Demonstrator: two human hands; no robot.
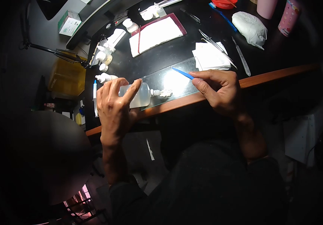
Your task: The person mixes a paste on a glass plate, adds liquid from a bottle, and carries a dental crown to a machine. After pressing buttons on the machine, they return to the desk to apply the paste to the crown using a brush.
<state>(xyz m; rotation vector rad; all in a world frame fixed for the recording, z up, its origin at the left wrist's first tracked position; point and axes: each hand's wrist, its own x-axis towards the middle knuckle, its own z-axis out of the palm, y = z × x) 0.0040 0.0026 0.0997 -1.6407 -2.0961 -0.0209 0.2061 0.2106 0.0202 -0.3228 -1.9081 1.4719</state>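
My left hand (115, 101) is closed round a translucent plastic bottle (143, 96), which lies tipped on its side with its nozzle pointing right. Right at the nozzle's tip is a small white lumpy heap (166, 93) on a glass plate (154, 78). Between the thumb and fingers of my right hand (217, 88) is a slim blue plastic stick (182, 73), its tip pointing up and left over the brightly lit part of the plate. A blue-tipped syringe (95, 97) lies beside my left hand, close to a white dropper bottle (105, 77).
White paper sheets (211, 56) carry metal tweezers (212, 40); a scalpel-like tool (242, 57) lies to their right. Farther back are a white cloth on a dark red folder (178, 22), a white plastic bundle (249, 28) and several small bottles (103, 57). The table's wooden edge (270, 77) runs along the front.
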